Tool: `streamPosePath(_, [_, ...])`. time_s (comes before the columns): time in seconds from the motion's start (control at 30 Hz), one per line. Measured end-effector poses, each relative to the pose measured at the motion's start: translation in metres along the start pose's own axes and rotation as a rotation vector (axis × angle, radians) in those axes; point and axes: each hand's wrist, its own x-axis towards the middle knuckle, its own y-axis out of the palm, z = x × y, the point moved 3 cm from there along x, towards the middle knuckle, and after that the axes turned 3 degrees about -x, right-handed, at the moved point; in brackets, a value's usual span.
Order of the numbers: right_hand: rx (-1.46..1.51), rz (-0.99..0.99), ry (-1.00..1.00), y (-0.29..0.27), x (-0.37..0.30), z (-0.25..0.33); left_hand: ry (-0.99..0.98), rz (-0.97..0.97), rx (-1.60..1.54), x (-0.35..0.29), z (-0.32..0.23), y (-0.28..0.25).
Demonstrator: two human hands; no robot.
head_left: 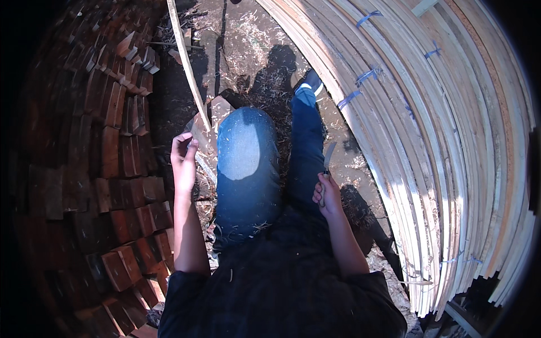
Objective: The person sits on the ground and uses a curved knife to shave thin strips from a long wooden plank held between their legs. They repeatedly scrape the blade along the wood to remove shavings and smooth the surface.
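In my right hand (pixel 328 194) is a knife (pixel 329 158), gripped by its handle with the slightly curved blade pointing up and away from me. My left hand (pixel 183 160) is raised beside my left knee, its fingers curled toward the thumb in a loose pinch. Whatever lies between those fingertips, if anything, is too small to make out. Just beyond that hand, a long, thin pale wood strip (pixel 189 65) slants down to a wooden block (pixel 221 107) next to my knee. The strip's lower end appears apart from my fingers.
Stacked reddish-brown wood blocks (pixel 115 107) line the left side. Long pale wood strips (pixel 394 129), bundled with blue ties (pixel 366 76), curve along the right. Shavings litter the ground (pixel 248 34) ahead and cling to my jeans (pixel 245 169). My shoe (pixel 311 83) is near the bundles.
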Motion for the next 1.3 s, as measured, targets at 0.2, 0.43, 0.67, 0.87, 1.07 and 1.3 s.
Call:
streamPosePath(0.2, [0.014,-0.039,-0.025,-0.001,0.005,-0.001,0.458,0.289,0.47,-0.042,-0.09,0.123])
streamPosePath(0.43, [-0.173,0.0,-0.218,0.019,0.016,0.018,0.611,0.354,0.674,-0.04,-0.081,0.157])
streamPosePath(0.67, [-0.573,0.14,-0.506,0.069,0.008,0.067,0.606,0.261,0.632,-0.036,-0.083,0.135])
streamPosePath(0.87, [-0.618,0.274,-0.546,0.1,-0.007,0.076,0.674,0.171,0.657,-0.037,-0.078,0.107])
streamPosePath(1.07, [-0.631,0.042,-0.703,0.091,-0.016,0.033,0.688,0.187,0.541,-0.022,-0.092,0.103])
streamPosePath(1.3, [-0.377,-0.077,-0.288,0.041,0.003,0.002,0.496,0.223,0.604,0.011,-0.101,0.111])
